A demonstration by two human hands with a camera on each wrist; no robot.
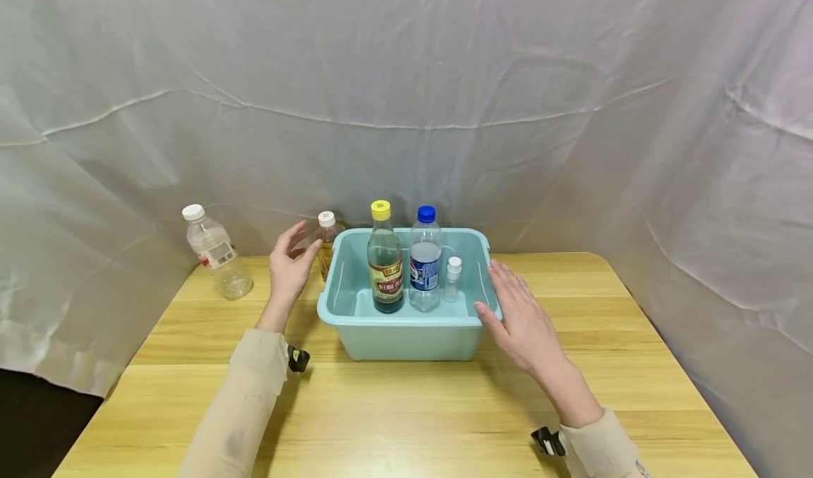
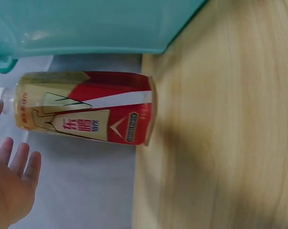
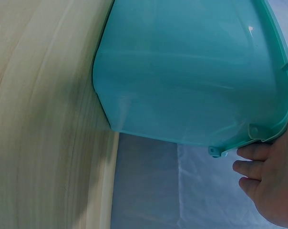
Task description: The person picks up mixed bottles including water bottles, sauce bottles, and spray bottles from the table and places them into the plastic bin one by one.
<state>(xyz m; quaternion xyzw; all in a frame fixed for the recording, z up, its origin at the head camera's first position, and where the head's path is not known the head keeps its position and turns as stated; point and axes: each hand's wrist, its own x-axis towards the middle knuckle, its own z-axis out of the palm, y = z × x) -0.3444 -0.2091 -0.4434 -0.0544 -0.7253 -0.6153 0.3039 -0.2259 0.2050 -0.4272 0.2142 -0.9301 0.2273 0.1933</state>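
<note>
My left hand (image 1: 289, 270) is beside a drink bottle (image 1: 325, 232) with a white cap, thumb and fingers spread apart near its neck. In the left wrist view the bottle (image 2: 94, 107) shows a red and gold label and stands upright close to the basin's left side. The light teal plastic basin (image 1: 409, 340) sits mid-table. At its right rim my right hand (image 1: 524, 319) rests with straight fingers, the thumb by the front corner. Inside the basin stand a yellow-capped glass bottle (image 1: 385, 284), a blue-capped plastic bottle (image 1: 425, 266) and a small clear white-capped bottle (image 1: 453, 280).
A clear plastic bottle (image 1: 221, 255) with a white cap stands at the back left of the wooden table (image 1: 406, 421). Grey cloth (image 1: 406, 111) hangs behind the table and along both sides. Each wrist wears a small black device.
</note>
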